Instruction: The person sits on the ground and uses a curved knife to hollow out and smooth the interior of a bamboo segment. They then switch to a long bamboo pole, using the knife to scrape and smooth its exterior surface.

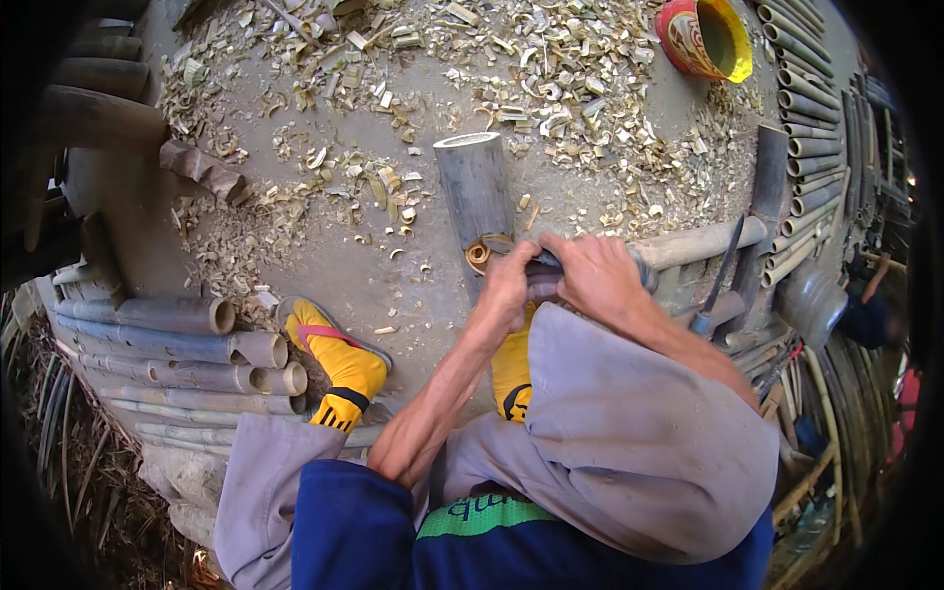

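- My knees in grey trousers (629, 442) fill the near foreground, above my blue top (393, 536).
- My feet are in yellow socks; the left foot (339, 364) sits in a sandal on the ground, just beside a stack of cut bamboo tubes (197, 344) lying on my left.
- My left hand (509, 285) is closed tight around one end of a dark-handled drawknife-like tool (543, 264), fingers wrapped fully round it.
- My right hand (595, 275) is clenched on the tool's other end, knuckles up, touching the left hand's side of the grip; both fists sit just over my right knee.
- The tool rests against the near end of an upright-leaning bamboo pole (475, 192), whose open cut top points away from me; a curled shaving (480, 256) hangs at the spot where the tool meets it.
- A horizontal bamboo rail (703, 241) runs to the right behind my right hand, and a long dark blade (723, 270) leans by it.
- Beyond, the ground (344, 246) is strewn with pale shavings (531, 69).
- Farthest off, a red and yellow bucket (703, 39) lies on its side, beside a row of bamboo poles (811, 98) on the right.
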Motion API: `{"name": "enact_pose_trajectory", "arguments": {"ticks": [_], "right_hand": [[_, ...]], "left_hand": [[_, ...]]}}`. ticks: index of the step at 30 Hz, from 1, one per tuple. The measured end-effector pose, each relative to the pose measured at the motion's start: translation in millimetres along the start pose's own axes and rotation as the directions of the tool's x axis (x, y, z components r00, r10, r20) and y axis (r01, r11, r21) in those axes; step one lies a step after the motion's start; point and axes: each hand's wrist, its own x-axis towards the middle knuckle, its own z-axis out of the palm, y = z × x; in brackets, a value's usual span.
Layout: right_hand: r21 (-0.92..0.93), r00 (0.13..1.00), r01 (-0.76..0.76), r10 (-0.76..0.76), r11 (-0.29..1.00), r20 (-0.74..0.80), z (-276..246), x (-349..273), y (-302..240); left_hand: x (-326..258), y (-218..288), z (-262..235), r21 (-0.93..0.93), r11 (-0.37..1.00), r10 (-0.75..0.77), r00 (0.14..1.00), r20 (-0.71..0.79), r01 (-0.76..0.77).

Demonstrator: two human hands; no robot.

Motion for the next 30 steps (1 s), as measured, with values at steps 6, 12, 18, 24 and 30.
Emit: {"name": "enact_pose_trajectory", "arguments": {"ticks": [6, 12, 18, 24, 30], "right_hand": [[-0.451, 0.897, 0.427, -0.429, 0.784, 0.104, -19.3, 50.9, -18.0], [-0.194, 0.914, 0.278, -0.197, 0.941, 0.355, -16.6, 25.6, 14.2], [0.311, 0.882, 0.31, -0.15, 0.899, -0.447, -70.5, -21.1, -19.7], [-0.374, 0.632, 0.672, -0.759, 0.639, -0.161, -29.3, -14.9, -61.8], [-0.04, 0.543, 0.83, -0.789, 0.557, 0.288, 69.2, 32.1, -71.3]], "left_hand": [[-2.1, -13.2, -5.9, -0.6, 0.781, 0.29, 0.951, 0.107, -0.171], [-21.5, -52.7, -5.0, -0.504, 0.86, 0.294, 0.882, 0.367, -0.077], [-41.3, -9.2, 6.4, 0.185, 0.817, 0.52, 0.836, 0.173, -0.546], [-91.2, 4.3, -67.9, 0.905, 0.12, 0.606, 0.752, 0.26, -0.409], [-93.4, -73.8, -106.7, 0.788, 0.542, 0.556, 0.828, -0.076, -0.292]]}}
